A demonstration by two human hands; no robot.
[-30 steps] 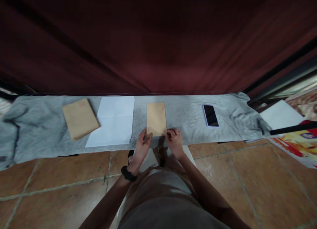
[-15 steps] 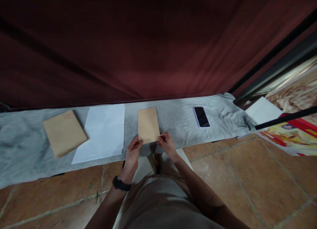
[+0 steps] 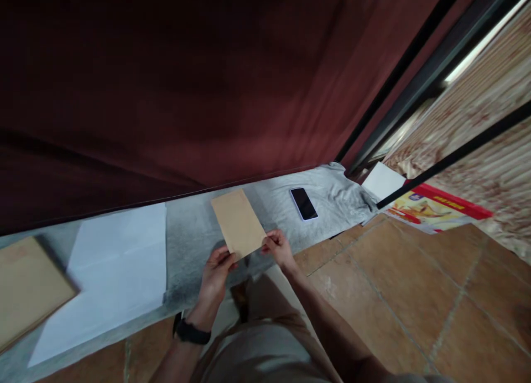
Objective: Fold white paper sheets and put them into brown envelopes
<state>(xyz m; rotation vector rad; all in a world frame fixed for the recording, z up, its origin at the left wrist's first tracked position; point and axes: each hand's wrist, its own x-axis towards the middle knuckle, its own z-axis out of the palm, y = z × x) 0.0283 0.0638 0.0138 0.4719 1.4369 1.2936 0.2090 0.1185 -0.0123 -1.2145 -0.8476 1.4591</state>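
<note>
A brown envelope (image 3: 237,222) lies lengthwise on the grey cloth (image 3: 194,234), its near end raised a little. My left hand (image 3: 216,270) pinches its near left corner and my right hand (image 3: 277,247) pinches its near right corner. A black watch sits on my left wrist. To the left lie white paper sheets (image 3: 114,267) and a stack of brown envelopes (image 3: 25,286) at the frame's left edge.
A dark phone (image 3: 303,203) lies face up on the cloth to the right. Beyond it sit a white sheet (image 3: 382,179) and a red and yellow printed sheet (image 3: 431,209). A dark red curtain hangs behind. Brown floor tiles (image 3: 415,294) spread to the right.
The view has swung to the right and tilted. Both hands keep hold of the envelope's near corners, and its near end has come up slightly off the cloth.
</note>
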